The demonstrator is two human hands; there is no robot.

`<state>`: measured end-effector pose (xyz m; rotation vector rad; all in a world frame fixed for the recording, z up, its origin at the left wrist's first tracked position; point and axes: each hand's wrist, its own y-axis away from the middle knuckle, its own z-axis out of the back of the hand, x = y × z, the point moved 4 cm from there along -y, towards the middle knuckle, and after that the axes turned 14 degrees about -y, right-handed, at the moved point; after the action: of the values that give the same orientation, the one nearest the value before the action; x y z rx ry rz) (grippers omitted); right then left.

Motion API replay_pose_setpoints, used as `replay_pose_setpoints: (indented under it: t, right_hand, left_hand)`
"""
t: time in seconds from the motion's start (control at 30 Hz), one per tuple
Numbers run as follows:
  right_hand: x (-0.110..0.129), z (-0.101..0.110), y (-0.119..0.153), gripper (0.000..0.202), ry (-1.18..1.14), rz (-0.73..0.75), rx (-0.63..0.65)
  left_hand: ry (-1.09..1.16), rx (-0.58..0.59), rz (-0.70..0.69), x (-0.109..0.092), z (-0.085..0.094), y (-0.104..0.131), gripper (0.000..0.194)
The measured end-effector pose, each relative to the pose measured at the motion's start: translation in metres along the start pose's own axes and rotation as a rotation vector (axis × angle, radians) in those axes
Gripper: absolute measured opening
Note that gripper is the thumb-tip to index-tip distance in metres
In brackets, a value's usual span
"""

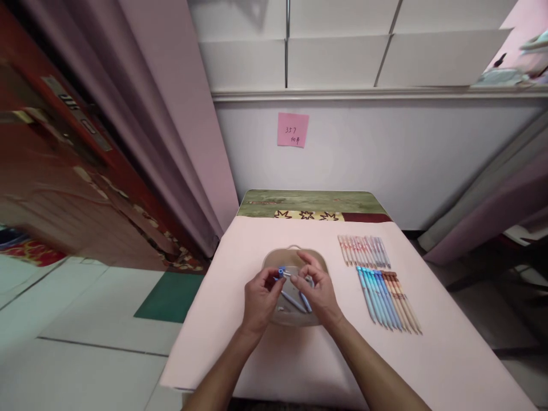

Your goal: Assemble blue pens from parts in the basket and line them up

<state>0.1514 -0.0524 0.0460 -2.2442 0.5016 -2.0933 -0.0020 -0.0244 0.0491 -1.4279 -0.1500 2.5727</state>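
Left hand (261, 292) pinching blue pen part (281, 272), right hand (315, 286) half-curled at silvery piece (287, 274), grip unclear

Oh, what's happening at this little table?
Someone is handling small pen-like parts over a shallow bin. The left hand pinches a small blue piece; the right hand is at a silvery bit beside it, its hold hard to make out. Slim blue parts lie in the bin. To the right, two rows of pens lie on the pink cover.
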Motion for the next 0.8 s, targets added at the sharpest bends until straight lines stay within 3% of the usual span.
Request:
replay_pose_setpoints:
  t: [0.17, 0.53, 0.67, 0.8]
  right_hand:
    - [-0.001, -0.003, 0.001, 0.017, 0.041, -0.039, 0.104]
    - [-0.003, -0.003, 0.006, 0.024, -0.031, -0.004, 0.068]
    - [-0.003, -0.006, 0.007, 0.021, -0.030, -0.026, 0.146]
    - [-0.011, -0.007, 0.001, 0.026, -0.031, -0.029, 0.050]
  left_hand:
    - [0.017, 0.021, 0.006, 0.004, -0.006, -0.002, 0.015]
    - [-0.001, 0.026, 0.010, 0.000, -0.005, 0.000, 0.014]
    - [0.001, 0.035, -0.006, 0.000, -0.003, -0.001, 0.014]
    - [-0.016, 0.041, -0.039, -0.004, -0.004, -0.004, 0.012]
